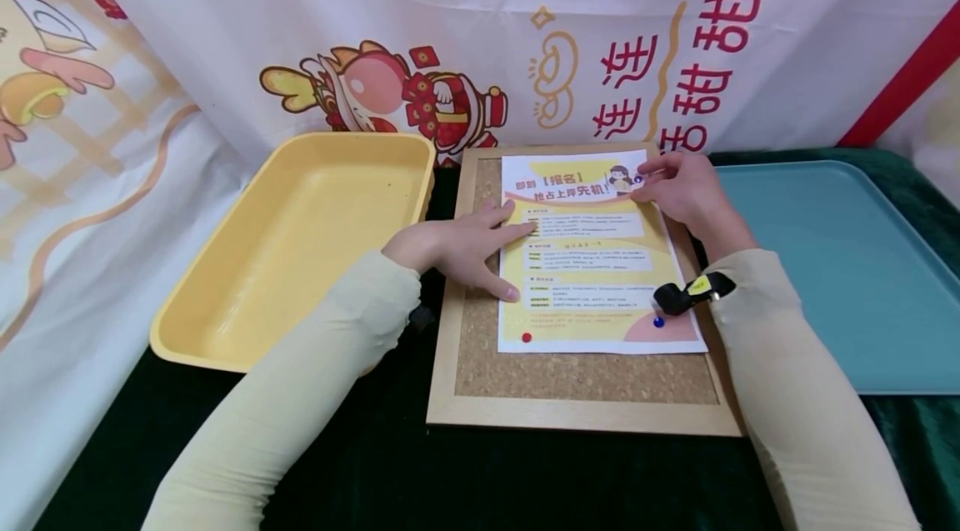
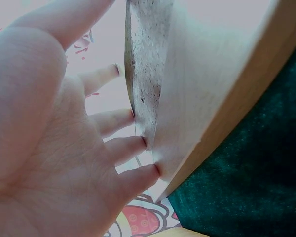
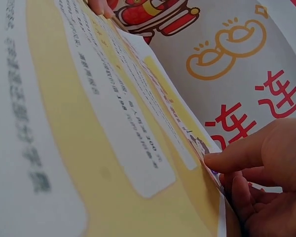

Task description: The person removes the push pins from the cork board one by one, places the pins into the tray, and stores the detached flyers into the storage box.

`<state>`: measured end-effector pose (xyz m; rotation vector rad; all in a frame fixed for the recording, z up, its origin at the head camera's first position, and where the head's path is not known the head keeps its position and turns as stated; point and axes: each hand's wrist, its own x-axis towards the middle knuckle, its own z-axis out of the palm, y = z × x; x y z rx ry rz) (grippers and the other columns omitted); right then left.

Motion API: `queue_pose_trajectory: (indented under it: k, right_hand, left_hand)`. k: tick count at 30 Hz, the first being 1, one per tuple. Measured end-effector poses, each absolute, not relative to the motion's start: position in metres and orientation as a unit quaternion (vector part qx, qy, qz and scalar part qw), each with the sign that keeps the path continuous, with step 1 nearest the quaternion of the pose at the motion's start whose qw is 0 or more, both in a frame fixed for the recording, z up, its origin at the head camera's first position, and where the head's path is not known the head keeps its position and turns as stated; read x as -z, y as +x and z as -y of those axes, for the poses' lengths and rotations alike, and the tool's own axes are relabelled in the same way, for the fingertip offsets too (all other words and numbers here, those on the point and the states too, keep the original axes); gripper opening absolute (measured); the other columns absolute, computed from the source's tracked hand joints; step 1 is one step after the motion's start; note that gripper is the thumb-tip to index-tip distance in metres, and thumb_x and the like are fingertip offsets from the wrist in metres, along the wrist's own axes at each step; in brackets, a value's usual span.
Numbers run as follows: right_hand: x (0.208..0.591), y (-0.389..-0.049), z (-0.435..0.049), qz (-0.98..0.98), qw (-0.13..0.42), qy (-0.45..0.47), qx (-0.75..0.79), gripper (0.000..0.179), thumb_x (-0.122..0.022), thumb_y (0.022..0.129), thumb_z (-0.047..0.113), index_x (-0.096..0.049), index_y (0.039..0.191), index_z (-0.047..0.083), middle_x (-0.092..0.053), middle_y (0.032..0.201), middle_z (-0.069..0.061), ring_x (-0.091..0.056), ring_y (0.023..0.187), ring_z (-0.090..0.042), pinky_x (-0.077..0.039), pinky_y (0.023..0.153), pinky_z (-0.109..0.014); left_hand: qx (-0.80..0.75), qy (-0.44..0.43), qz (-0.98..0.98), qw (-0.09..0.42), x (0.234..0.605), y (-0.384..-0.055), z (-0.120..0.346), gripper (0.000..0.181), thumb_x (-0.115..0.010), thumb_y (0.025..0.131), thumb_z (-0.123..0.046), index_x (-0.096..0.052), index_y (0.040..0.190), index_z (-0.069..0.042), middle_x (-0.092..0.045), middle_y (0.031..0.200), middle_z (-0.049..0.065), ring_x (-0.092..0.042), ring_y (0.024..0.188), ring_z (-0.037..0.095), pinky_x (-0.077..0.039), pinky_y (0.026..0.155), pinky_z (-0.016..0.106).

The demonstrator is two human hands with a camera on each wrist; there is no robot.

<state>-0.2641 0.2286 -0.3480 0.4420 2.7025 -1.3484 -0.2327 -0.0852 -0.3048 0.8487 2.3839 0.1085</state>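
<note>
"Left grip (image 1: 468,249)?"
"Spread on the left edge of the poster (image 1: 592,271)."
"And the poster?"
"On the corkboard (image 1: 585,379), nearest its top and right edges."
"Right grip (image 1: 692,196)?"
"Pinching a blue pin (image 1: 638,178) at the corkboard's top-right corner."

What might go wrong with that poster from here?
The poster shows no pin at its upper-left corner, so that corner might curl if the left hand lifts.

The upper-right pin, at the right hand, could drop out; how deep it sits can't be seen.
</note>
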Motion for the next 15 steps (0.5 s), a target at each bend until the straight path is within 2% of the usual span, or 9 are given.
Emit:
queue_pose_trajectory:
  k: [5, 15]
  right_hand:
    - [0.3482, -0.2655, -0.2294, -0.883, 0.053, 0.156, 0.438, 0.043, -0.07, 0.103, 0.021, -0.066, 0.144, 0.01, -0.049, 0.151, -0.022, -0.043, 0.136, -0.037, -0.046, 0.11, -0.05]
    - [0.3496, -0.2674, -0.2305, -0.886, 0.039, 0.158, 0.434, 0.039, -0.068, 0.104, 0.024, -0.07, 0.142, 0.013, -0.05, 0.157, -0.021, -0.043, 0.14, -0.037, -0.044, 0.113, -0.052]
  left_hand:
    - [-0.04, 0.32, -0.898, 0.301, 0.3052, -0.2324, 0.0851, 0.104, -0.072, 0.094, -0.063, -0.009, 0.172, -0.034, 0.01, 0.181, 0.007, 0.014, 0.167, 0.033, -0.009, 0.135, 0.055]
    - [-0.038, 0.319, -0.898, 0.3, 0.3042, -0.2319, 0.0858, 0.104, -0.071, 0.095, -0.063, -0.009, 0.172, -0.034, 0.009, 0.181, 0.007, 0.014, 0.167, 0.033, -0.009, 0.135, 0.056]
